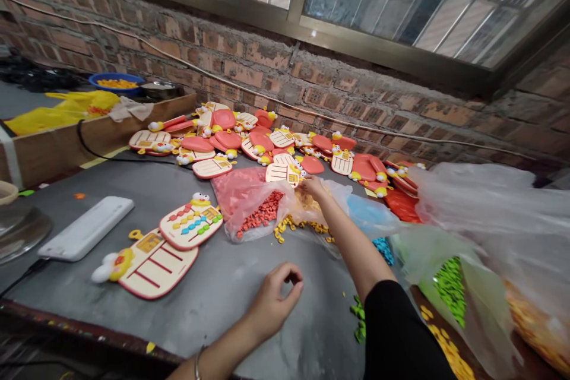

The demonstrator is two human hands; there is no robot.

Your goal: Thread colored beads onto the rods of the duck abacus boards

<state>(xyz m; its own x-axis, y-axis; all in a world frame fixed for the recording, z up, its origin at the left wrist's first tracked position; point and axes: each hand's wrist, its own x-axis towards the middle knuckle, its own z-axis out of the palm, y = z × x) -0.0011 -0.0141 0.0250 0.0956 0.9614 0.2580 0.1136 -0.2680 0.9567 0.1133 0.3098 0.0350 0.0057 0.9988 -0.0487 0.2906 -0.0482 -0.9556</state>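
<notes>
My right hand (pixel 314 187) reaches forward over the plastic bags. Its fingers are closed at the right edge of a cream toy board (pixel 281 174) with dark slots and a yellow-and-white bird head; the fingertips are partly hidden. Nearer to me, my left hand (pixel 276 297) hovers over the grey table, its thumb and fingers curled into a loose ring with nothing seen inside. To its left, a toy board with rows of coloured beads (pixel 190 224) overlaps a board with bare slots (pixel 155 267).
Several red and cream boards (pixel 225 141) are heaped along the brick wall. Bags hold red pieces (pixel 262 212), yellow pieces (pixel 285 227), blue pieces (pixel 383 250) and green pieces (pixel 450 291). A white power bank (pixel 89 228) with a cable lies at left. Loose green pieces (pixel 358 317) lie beside my right sleeve.
</notes>
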